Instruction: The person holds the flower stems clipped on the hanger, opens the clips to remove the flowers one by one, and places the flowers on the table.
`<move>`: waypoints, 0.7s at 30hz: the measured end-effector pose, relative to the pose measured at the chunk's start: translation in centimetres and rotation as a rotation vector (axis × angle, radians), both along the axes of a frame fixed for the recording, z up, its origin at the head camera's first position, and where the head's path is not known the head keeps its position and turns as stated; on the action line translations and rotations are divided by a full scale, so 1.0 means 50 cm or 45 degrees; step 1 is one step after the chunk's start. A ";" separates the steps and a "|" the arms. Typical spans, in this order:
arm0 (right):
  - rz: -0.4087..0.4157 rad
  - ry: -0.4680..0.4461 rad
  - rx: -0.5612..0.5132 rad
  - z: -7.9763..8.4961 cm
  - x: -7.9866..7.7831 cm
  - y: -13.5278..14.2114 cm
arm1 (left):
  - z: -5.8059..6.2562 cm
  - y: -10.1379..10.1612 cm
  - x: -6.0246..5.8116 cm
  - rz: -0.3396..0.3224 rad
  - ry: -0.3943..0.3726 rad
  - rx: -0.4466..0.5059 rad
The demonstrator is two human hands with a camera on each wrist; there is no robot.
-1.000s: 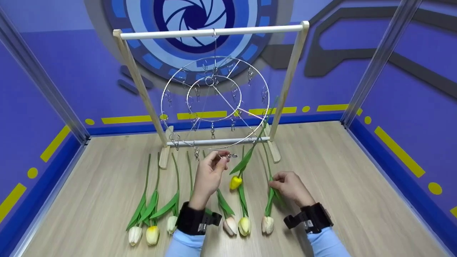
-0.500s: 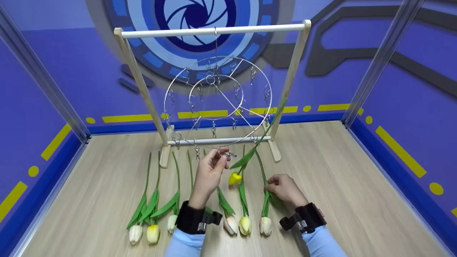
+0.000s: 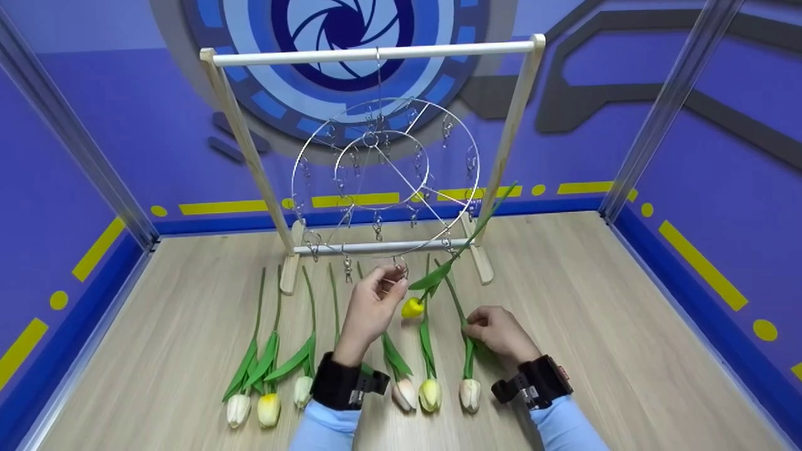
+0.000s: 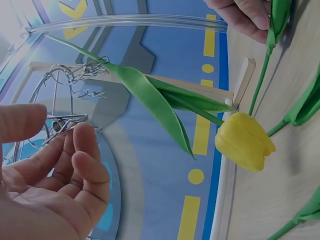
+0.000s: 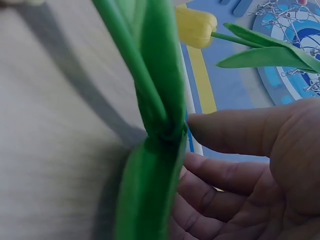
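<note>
My left hand (image 3: 369, 307) pinches a wire clip (image 4: 66, 120) at the front rim of the round metal hanger (image 3: 479, 160); the fingers partly hide it. Beside that hand a yellow tulip (image 3: 412, 308) hangs head down from another clip, its stem slanting up to the right. My right hand (image 3: 504, 332) pinches a pale pinkish-white tulip (image 3: 470, 396) by its stem where the leaves begin. In the right wrist view that tulip's green stem and leaf (image 5: 150, 185) stand large at the thumb and fingertips. Its flower head points toward me, low over or on the table.
The hanger hooks over the top bar (image 3: 301, 58) of a wooden stand, with several clips dangling. Several tulips lie in a row, including a white one (image 3: 238, 410), a yellow-white one (image 3: 269, 410) and a pale yellow one (image 3: 430, 396). Blue panels enclose the wooden table (image 3: 626, 351).
The right hand has shifted slightly left with its tulip, the stem tip tilting left. The left hand has turned its clip upward and moved slightly right. The hanger and yellow tulip have swung slightly right.
</note>
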State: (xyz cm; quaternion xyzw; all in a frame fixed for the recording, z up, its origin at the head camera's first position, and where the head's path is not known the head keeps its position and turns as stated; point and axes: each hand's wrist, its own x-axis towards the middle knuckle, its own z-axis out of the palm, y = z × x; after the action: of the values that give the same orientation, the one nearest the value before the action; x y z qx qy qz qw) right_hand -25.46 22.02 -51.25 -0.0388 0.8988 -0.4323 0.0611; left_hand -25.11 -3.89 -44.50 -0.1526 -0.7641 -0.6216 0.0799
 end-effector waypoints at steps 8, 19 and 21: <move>0.046 0.006 0.068 0.005 0.003 0.005 | -0.001 -0.004 0.006 0.053 0.038 -0.210; 0.114 0.004 0.090 0.012 0.015 0.022 | 0.014 -0.007 0.039 0.202 0.116 -0.599; 0.133 0.012 0.084 0.016 0.019 0.026 | 0.022 -0.004 0.048 0.206 0.128 -0.614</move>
State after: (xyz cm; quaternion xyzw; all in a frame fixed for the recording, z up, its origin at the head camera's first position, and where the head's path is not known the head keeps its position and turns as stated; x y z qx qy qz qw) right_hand -24.51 23.34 -50.45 -0.0857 0.9096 -0.3984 0.0806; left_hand -22.73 -4.10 -43.39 -0.1362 -0.8951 -0.4046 0.1287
